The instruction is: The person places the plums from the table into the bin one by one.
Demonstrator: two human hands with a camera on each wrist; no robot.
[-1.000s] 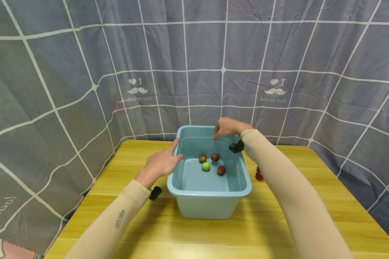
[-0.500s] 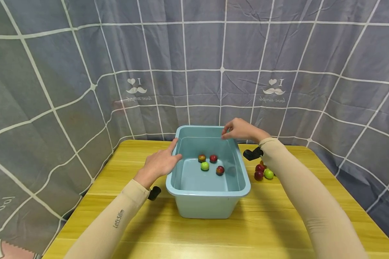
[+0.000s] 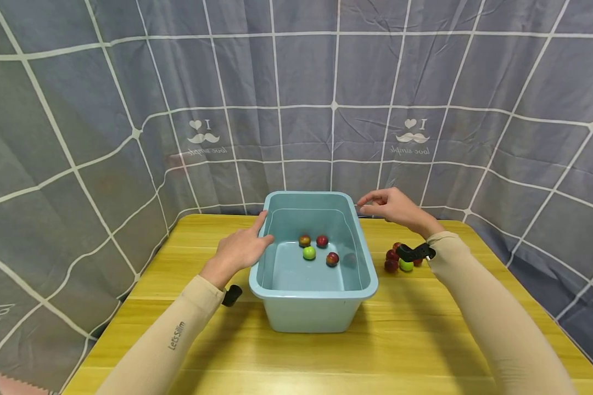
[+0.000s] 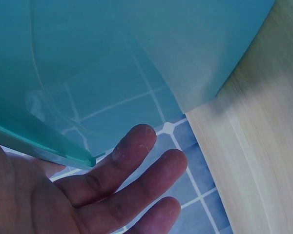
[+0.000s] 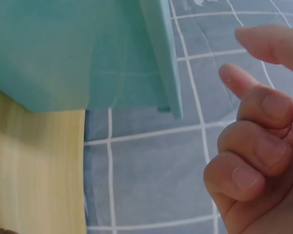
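Observation:
A light blue plastic basin (image 3: 312,294) stands on the table, holding one small round green fruit (image 3: 309,253) and three small dark red ones, such as the red fruit (image 3: 332,259). My left hand (image 3: 242,249) rests on its left rim, the thumb reaching over it. In the left wrist view, the fingers (image 4: 132,195) extend loosely outside the basin wall. Beyond the basin's far right corner hovers my right hand (image 3: 395,207), holding nothing. Its thumb and index finger are apart and the other fingers (image 5: 268,146) are curled, as the right wrist view shows.
On the wooden table (image 3: 306,362), right of the basin, lies a cluster of small red fruits (image 3: 391,266) with a green fruit (image 3: 406,265) among them. The right wrist strap partly covers the cluster. A grey checked curtain (image 3: 306,71) hangs behind the table.
My right hand has moved right, from over the basin to outside its right rim, uncovering more of the fruit cluster. The left hand stays at the left rim.

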